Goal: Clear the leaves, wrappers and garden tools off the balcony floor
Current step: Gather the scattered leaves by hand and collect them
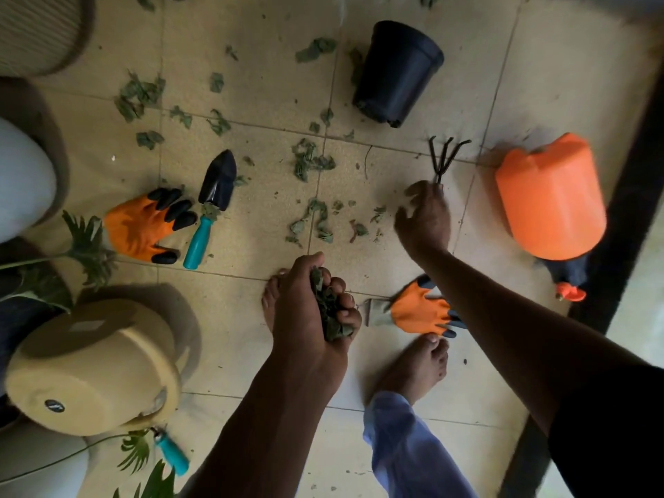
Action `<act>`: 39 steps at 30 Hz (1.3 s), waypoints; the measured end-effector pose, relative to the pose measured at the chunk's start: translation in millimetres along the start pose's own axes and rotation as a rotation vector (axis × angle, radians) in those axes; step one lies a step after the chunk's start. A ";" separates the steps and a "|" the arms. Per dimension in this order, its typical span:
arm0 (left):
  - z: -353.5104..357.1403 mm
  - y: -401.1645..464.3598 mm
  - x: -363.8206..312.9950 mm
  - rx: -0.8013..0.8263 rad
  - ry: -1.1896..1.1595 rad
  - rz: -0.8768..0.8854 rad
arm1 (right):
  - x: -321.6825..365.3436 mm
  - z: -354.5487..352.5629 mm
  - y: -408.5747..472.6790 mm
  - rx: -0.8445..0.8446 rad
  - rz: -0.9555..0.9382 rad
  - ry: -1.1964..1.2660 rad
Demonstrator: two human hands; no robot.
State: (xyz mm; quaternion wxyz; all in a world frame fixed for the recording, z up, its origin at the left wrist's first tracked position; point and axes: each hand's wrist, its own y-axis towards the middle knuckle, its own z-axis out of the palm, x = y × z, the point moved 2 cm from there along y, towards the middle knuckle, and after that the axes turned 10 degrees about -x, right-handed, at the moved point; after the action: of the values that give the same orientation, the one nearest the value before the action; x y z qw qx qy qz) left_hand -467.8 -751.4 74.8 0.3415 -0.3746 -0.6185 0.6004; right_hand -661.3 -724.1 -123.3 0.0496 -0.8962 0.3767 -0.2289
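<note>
Beige balcony tiles (251, 336) fill the view, and dry green leaves (309, 159) are scattered over them, mostly in the middle and toward the top. Your left hand (316, 307) is closed around a bunch of gathered leaves (328, 310), with the fingers curled up so that nothing falls out; I think you keep it as a store while the other hand collects. Your right hand (425, 217) is low over the floor just beside the small hand rake (445, 156). Its fingers are bent and spread and hold nothing that I can see, and I cannot tell if it touches the rake handle or goes for the small leaves near it.

Tools are not yet cleared. A trowel (212, 206) with a teal handle lies next to an orange glove (143, 228), and a second orange glove (420, 310) lies partly under your right forearm. A black pot (399, 70), an orange pot (549, 199) and a beige pot (93, 368) lie on their sides, probably knocked over. Another teal handle (172, 454) shows at the bottom left.

I see no wrappers. Much of the task seems left to do, and your full left hand may soon need emptying.
</note>
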 end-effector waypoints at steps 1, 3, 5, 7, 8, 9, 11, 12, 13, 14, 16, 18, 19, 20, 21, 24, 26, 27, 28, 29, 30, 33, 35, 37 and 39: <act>0.5 0.1 -0.1 -0.002 -0.001 0.000 | 6.0 7.0 -6.1 0.150 -0.061 0.007; 0.6 1.2 -1.5 -0.012 -0.001 0.001 | 13.1 21.1 -15.0 0.343 -0.138 -0.106; 0.3 2.9 -4.0 -0.022 0.001 0.002 | 18.7 33.1 -23.8 0.371 -0.171 -0.188; -0.6 4.6 -6.5 -0.027 0.007 0.011 | 28.5 45.9 -33.2 0.347 -0.179 -0.138; -1.0 5.1 -7.3 -0.029 0.013 0.018 | 35.7 51.7 -37.2 0.334 -0.180 -0.100; -0.9 5.6 -7.8 -0.031 0.018 0.026 | 44.5 56.9 -40.4 0.321 -0.180 -0.066; -1.2 6.6 -8.4 -0.043 0.020 0.043 | 65.0 66.5 -42.8 0.310 -0.187 -0.017; -1.3 6.7 -8.9 -0.048 0.019 0.052 | 75.2 70.5 -42.7 0.318 -0.190 0.008; -1.2 6.9 -9.9 -0.048 0.018 0.059 | 84.7 74.3 -41.9 0.332 -0.193 0.037; -0.8 6.9 -11.1 -0.046 0.017 0.065 | 93.4 76.8 -40.8 0.347 -0.201 0.068; -1.0 6.8 -13.8 -0.041 0.007 0.066 | 107.5 78.2 -38.6 0.363 -0.228 0.108; -2.1 6.8 -17.6 -0.038 -0.007 0.063 | 116.9 77.0 -37.5 0.307 -0.283 0.033; -2.5 6.9 -19.2 -0.033 -0.010 0.063 | 120.2 75.6 -38.0 0.261 -0.326 -0.045; -3.1 7.2 -20.5 -0.029 -0.015 0.061 | 122.9 74.2 -39.3 0.234 -0.367 -0.119; -3.7 7.7 -21.2 -0.025 -0.023 0.056 | 124.1 74.4 -41.8 0.235 -0.412 -0.171; -5.7 9.2 -24.1 -0.013 -0.046 0.038 | 122.2 80.6 -56.5 0.336 -0.564 -0.228; -8.0 10.6 -27.7 -0.007 -0.053 0.042 | 118.0 87.8 -66.4 0.400 -0.621 -0.289; -9.3 10.9 -29.8 -0.003 -0.059 0.044 | 116.3 91.5 -69.5 0.410 -0.635 -0.325; -11.2 11.0 -31.6 0.001 -0.068 0.044 | 116.3 92.8 -72.3 0.415 -0.645 -0.358; -12.9 10.8 -33.0 0.005 -0.078 0.044 | 117.7 92.4 -74.8 0.397 -0.658 -0.373; -14.3 10.7 -34.3 0.009 -0.087 0.046 | 120.9 89.5 -77.3 0.354 -0.664 -0.342; -15.8 10.0 -35.5 0.012 -0.105 0.049 | 120.8 82.6 -82.8 0.101 -0.644 -0.013; -15.2 9.4 -34.8 0.010 -0.110 0.041 | 118.2 82.1 -82.0 0.086 -0.650 0.018; -15.5 9.2 -34.1 0.007 -0.104 0.041 | 117.4 83.2 -78.4 0.223 -0.729 -0.180; -16.8 9.6 -34.1 -0.001 -0.094 0.054 | 110.7 86.1 -72.6 0.290 -0.806 -0.282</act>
State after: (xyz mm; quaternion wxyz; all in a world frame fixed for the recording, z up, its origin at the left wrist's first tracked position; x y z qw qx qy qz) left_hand -436.0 -773.1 66.9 0.2952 -0.3628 -0.6239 0.6260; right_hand -507.7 -756.9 -139.7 0.1325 -0.9776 -0.0491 -0.1561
